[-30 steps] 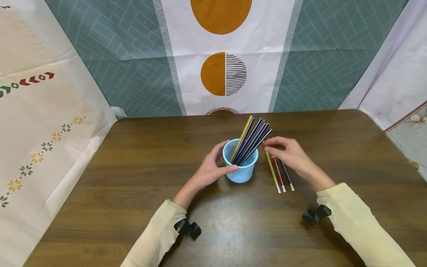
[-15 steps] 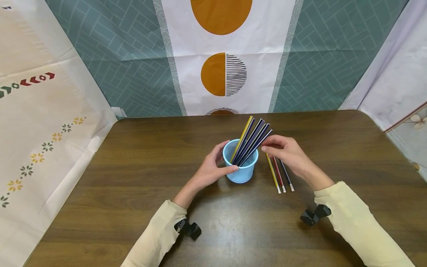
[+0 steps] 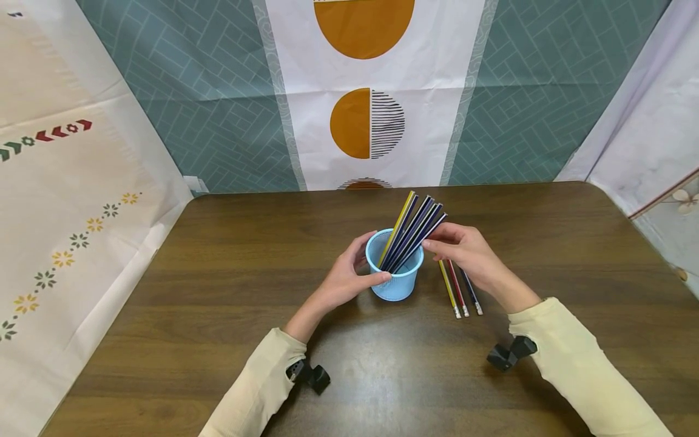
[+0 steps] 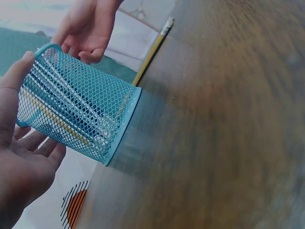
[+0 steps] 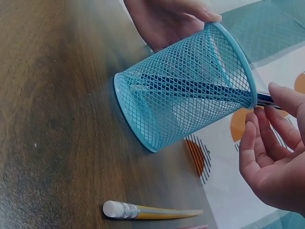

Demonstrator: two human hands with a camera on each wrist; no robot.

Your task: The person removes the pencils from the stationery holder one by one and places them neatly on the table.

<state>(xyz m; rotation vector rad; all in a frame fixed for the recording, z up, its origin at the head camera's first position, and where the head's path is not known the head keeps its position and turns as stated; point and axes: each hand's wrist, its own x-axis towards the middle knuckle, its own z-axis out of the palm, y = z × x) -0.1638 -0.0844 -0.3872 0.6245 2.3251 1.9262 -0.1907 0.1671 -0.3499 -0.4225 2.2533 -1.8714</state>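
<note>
1. The wooden table [image 3: 218, 303] fills the head view, which alone shows the full layout: a blue mesh cup [image 3: 394, 280] at centre and three loose pencils [image 3: 459, 291] lying side by side just right of it.
2. The wrist views show the cup's open mesh wall [image 5: 186, 90] and the pencil shafts inside it, a detail the head view hides. The right wrist view also catches the eraser end of a yellow pencil [image 5: 147, 211] flat on the table.
3. The bundle of pencils [image 3: 413, 227] stands in the cup, leaning up and to the right.
4. The left hand [image 3: 349, 276] wraps the cup's left side, thumb on the rim and fingers curled round the wall.
5. The right hand [image 3: 464, 252] hovers over the loose pencils, fingertips at the leaning bundle; whether they pinch it cannot be told.
</note>
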